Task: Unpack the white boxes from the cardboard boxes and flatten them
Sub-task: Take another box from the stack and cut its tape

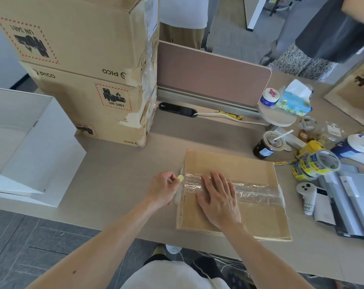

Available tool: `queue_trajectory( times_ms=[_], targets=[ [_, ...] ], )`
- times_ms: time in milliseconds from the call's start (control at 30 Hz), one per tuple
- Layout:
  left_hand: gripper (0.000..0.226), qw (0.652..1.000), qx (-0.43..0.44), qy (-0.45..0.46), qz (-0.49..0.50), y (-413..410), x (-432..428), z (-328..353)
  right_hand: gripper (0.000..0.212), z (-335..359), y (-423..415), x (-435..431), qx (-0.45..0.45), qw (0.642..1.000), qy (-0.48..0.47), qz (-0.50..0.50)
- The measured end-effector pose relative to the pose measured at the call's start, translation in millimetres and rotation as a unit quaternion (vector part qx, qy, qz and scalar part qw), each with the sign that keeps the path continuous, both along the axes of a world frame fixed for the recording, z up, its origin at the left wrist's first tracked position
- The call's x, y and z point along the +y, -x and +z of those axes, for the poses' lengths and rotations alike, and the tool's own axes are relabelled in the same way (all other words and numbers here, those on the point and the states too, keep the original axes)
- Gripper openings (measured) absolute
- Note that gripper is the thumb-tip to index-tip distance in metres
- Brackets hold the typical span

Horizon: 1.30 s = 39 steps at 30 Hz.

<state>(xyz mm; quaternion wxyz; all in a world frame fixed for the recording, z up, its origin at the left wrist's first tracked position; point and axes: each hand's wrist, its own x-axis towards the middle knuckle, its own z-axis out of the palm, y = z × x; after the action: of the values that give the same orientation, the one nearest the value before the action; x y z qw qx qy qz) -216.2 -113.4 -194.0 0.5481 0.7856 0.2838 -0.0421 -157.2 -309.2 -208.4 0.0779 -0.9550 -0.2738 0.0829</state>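
Logged from my remote station. Left hand (164, 189): fingers curled round a yellow-handled cutter (180, 178), held at the left edge of the cardboard box (254, 217); I could not make out the blade clearly. Right hand (218, 199): just right of the left one, fingers straight and slightly spread, palm pressed flat on the box top. The cardboard box lay closed and flat on the desk (118, 174), directly under the right hand. Clear tape (258, 190): a crinkled strip across the box top, running from the cutter, beneath the right hand's fingers, to the far right edge. Stack of cardboard boxes (83, 80): three high, beyond the left hand and well apart from it. White box (20, 142): open, far to the left of the left hand. Tape rolls (316, 163), a white controller (306, 192) and a dark drink cup (267, 147) sat to the right of the right hand, off the box.
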Motion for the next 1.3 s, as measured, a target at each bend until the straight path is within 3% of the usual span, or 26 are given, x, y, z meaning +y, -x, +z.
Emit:
queue_trajectory(
  times_ms=[1300],
  targets=[
    [0.032,0.997,0.006,-0.044,-0.059,30.2,-15.3,6.5,0.071,-1.3,2.3,1.2,-0.003,1.000,0.012,-0.008]
  ],
)
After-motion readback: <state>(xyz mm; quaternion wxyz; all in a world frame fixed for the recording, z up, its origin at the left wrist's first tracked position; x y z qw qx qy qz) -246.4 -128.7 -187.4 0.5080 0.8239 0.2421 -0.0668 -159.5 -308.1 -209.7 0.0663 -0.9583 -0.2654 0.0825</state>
